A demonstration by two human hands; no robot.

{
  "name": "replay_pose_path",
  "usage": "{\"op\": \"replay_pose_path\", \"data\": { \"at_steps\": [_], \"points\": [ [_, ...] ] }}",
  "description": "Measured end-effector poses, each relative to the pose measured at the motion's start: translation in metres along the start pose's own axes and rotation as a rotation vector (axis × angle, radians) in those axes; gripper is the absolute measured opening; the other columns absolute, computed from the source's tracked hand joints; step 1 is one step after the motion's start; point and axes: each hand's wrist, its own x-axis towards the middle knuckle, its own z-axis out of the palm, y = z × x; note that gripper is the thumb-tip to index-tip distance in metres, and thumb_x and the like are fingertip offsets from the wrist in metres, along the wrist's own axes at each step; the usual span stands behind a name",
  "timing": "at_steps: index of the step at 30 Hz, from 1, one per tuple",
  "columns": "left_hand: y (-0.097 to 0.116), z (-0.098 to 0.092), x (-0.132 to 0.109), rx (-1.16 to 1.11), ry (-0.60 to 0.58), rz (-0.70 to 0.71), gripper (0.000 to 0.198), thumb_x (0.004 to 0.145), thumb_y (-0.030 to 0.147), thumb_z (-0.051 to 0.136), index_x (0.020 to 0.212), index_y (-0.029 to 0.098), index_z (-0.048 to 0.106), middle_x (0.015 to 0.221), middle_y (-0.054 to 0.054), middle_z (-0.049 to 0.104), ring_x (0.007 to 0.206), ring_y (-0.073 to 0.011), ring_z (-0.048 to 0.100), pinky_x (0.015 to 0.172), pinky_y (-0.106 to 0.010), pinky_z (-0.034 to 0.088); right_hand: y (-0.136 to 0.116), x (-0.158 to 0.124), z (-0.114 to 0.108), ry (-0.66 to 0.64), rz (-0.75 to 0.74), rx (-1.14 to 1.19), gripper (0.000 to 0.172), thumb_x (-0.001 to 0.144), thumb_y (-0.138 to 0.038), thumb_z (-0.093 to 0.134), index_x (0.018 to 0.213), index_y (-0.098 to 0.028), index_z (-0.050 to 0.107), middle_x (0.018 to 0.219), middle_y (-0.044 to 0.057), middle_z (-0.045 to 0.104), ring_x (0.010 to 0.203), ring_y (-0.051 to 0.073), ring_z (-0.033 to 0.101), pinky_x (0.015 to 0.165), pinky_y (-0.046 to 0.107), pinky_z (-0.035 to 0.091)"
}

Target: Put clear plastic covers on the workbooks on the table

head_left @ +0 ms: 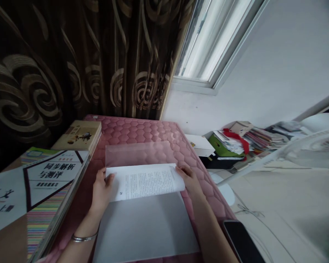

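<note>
White printed sheet (145,182) held btwn L hand (102,188) & R hand (189,179).

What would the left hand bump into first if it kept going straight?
The white paper, because the left hand already touches its edge. After that, probably the clear plastic cover, though depth is hard to tell here.

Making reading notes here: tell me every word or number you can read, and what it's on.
"语文" on the workbook
"同步解析与测评" on the same cover
"上册" low on that cover
The print on the sheet is too small to read
The small book's cover is too small to read
</note>
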Motion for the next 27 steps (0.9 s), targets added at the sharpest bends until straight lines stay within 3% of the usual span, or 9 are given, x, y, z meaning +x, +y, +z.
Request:
{"op": "replay_pose_path", "data": {
  "at_steps": [4,12,19,24,27],
  "points": [
    [0.0,-0.001,0.0,0.0,-0.007,0.001,0.034,0.075,0.044,0.055,0.099,0.02,0.052,0.086,-0.006,0.067,0.081,-0.0234,0.066,0.073,-0.033,0.051,-0.004,-0.001,-0.002,-0.086,0.071,0.005,0.035,0.064,-0.054,0.071,0.06,-0.019,0.064,0.055,0.0,0.06,0.053,0.018,0.055,0.046,0.029,0.04],
    [-0.005,0.0,-0.001,-0.081,-0.027,0.001,0.037,0.079,0.048,0.056,0.1,0.018,0.053,0.09,-0.007,0.069,0.084,-0.0225,0.066,0.077,-0.033,0.051,-0.018,-0.014,0.013,0.0,-0.046,-0.15,0.039,0.071,-0.058,0.058,0.061,-0.02,0.06,0.055,0.001,0.06,0.055,0.019,0.054,0.05,0.029,0.039],
    [0.0,-0.001,0.002,-0.278,-0.069,-0.111,0.051,0.069,0.06,0.066,0.095,0.016,0.058,0.084,-0.006,0.07,0.077,-0.0205,0.066,0.071,-0.031,0.051,-0.012,-0.019,0.025,0.083,-0.133,-0.189,0.04,0.075,-0.063,0.05,0.069,-0.024,0.053,0.064,0.003,0.063,0.06,0.021,0.056,0.057,0.032,0.042],
    [0.001,-0.001,0.002,-0.295,-0.053,-0.137,0.048,0.067,0.055,0.068,0.093,0.017,0.059,0.087,-0.007,0.071,0.08,-0.0209,0.066,0.073,-0.032,0.051,-0.013,-0.016,0.022,0.068,-0.019,-0.024,0.045,0.065,-0.062,0.063,0.084,-0.021,0.059,0.062,0.0,0.063,0.057,0.018,0.055,0.052,0.029,0.043],
    [0.001,-0.001,0.002,-0.291,-0.04,-0.123,0.048,0.066,0.057,0.069,0.091,0.017,0.059,0.085,-0.007,0.071,0.081,-0.0217,0.066,0.073,-0.032,0.05,-0.022,-0.018,0.017,-0.008,0.031,-0.074,0.042,0.063,-0.06,0.065,0.071,-0.019,0.064,0.058,0.002,0.063,0.055,0.019,0.055,0.049,0.028,0.04]
  ]
}}
